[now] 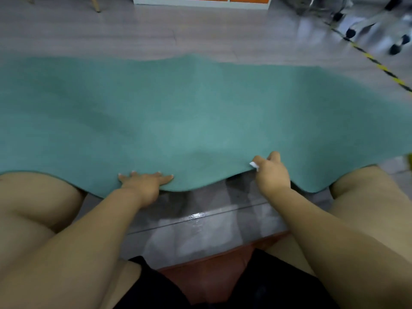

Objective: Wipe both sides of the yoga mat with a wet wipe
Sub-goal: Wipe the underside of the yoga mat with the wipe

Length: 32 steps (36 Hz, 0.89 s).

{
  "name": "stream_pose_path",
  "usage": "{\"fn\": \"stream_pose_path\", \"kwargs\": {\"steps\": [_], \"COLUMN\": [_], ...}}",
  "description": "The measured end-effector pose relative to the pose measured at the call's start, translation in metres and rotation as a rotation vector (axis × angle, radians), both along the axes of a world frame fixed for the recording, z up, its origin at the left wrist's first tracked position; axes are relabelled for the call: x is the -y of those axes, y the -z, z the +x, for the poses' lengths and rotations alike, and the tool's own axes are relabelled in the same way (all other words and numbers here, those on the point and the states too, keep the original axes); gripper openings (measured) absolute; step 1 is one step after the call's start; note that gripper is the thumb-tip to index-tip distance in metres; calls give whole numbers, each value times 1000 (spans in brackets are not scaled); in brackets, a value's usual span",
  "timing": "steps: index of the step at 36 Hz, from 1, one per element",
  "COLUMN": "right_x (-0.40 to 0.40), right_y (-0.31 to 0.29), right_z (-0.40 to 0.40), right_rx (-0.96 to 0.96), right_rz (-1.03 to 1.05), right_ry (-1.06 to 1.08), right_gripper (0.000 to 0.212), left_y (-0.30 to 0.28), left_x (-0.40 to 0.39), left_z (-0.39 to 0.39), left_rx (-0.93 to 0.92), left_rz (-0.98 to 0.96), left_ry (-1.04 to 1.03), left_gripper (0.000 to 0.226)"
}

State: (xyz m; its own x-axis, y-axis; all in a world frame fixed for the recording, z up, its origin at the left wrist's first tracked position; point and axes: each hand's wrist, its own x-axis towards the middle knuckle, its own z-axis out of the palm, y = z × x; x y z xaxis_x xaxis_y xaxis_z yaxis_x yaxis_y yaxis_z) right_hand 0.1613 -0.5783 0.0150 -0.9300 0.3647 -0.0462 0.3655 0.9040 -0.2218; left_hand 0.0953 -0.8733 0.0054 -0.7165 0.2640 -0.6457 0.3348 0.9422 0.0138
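A teal yoga mat (178, 112) stretches across the grey floor from left to right, its near edge wavy and draped over both my knees. My left hand (145, 184) lies on that near edge with fingers spread over the top. My right hand (272, 172) pinches the same edge further right and lifts it slightly off the floor. A small white wet wipe (254, 165) sticks out of the right hand, squeezed against the mat. Most of the wipe is hidden in the fist.
I crouch with both bare knees at the mat's near edge. A white cabinet with orange fronts (200, 1) stands at the back. An office chair base on castors (376, 30) and yellow-black floor tape (379, 68) lie at the far right.
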Motion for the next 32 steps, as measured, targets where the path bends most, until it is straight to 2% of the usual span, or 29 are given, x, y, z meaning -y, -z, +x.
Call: {"fn": "stream_pose_path", "kwargs": {"steps": [3, 11, 19, 23, 25, 27, 30, 32], "right_x": [-8, -17, -56, -81, -92, -103, -115, -120], "right_y": [-23, -99, -136, -140, -136, -127, -108, -97], "right_z": [-12, -37, -18, 2, 13, 24, 34, 36], "right_rx": [-122, -464, -539, -593, -549, -412, -17, 179], "right_rz": [53, 339, 424, 386, 379, 390, 301, 181], "right_ry": [-90, -353, -312, -229, -183, -131, -4, 60], "right_gripper": [16, 5, 6, 29, 34, 34, 22, 22], "left_y": [-6, -22, -25, -25, -27, -23, -11, -7], "left_x": [-11, -43, -89, -121, -133, -140, -145, -146], "left_z": [1, -3, -1, 10, 13, 14, 18, 23], "left_rx": [-12, -40, -38, -20, -21, -1, 49, 86], "left_rz": [1, 93, 346, 467, 493, 495, 465, 410], "left_ry": [8, 39, 97, 209, 237, 250, 251, 275], "left_gripper": [65, 74, 82, 83, 80, 74, 60, 56]}}
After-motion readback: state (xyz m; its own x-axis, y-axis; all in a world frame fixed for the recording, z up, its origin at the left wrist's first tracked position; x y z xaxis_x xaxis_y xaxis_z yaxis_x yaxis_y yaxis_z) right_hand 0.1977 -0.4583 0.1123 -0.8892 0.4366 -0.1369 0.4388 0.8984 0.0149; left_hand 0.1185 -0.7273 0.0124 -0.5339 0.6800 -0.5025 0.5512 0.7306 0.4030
